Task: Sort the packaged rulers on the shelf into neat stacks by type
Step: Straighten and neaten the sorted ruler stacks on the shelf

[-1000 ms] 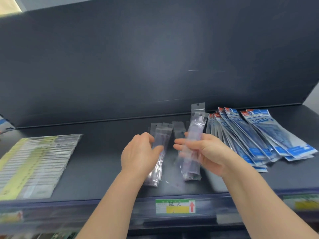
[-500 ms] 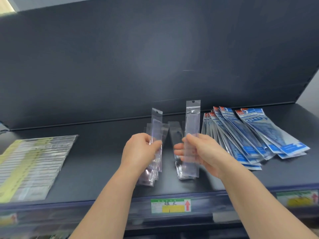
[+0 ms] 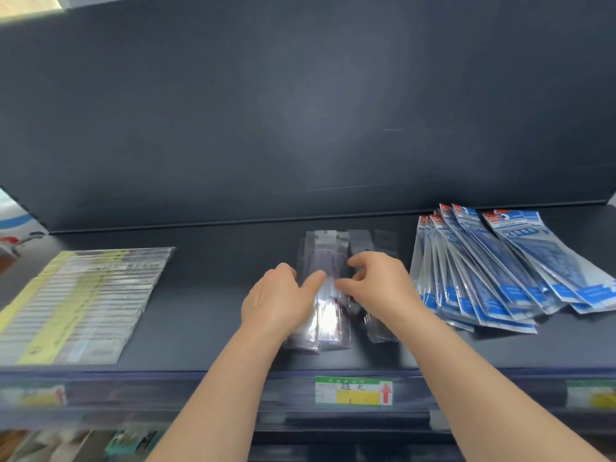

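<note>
A small pile of clear-sleeved short rulers [image 3: 328, 315] lies in the middle of the dark shelf [image 3: 213, 295]. My left hand [image 3: 280, 301] holds the pile's left side, thumb across the top sleeve. My right hand [image 3: 376, 288] pinches the same sleeves from the right, fingers curled. A second thin pile of clear sleeves [image 3: 380, 325] lies just right of it, partly under my right wrist. Blue-and-white packaged rulers [image 3: 493, 271] are fanned out at the right. A flat stack of yellow-striped clear packs [image 3: 80, 301] lies at the left.
The shelf's front rail carries a green and yellow price label with a red arrow [image 3: 354, 391] and another label at the right [image 3: 590, 393]. A tall dark back panel [image 3: 300, 111] closes the shelf behind. A lower shelf with goods shows blurred at bottom left.
Both hands held clear sleeves upright half a second ago. Now the sleeves are laid down together on the middle pile and both hands have come together over it.
</note>
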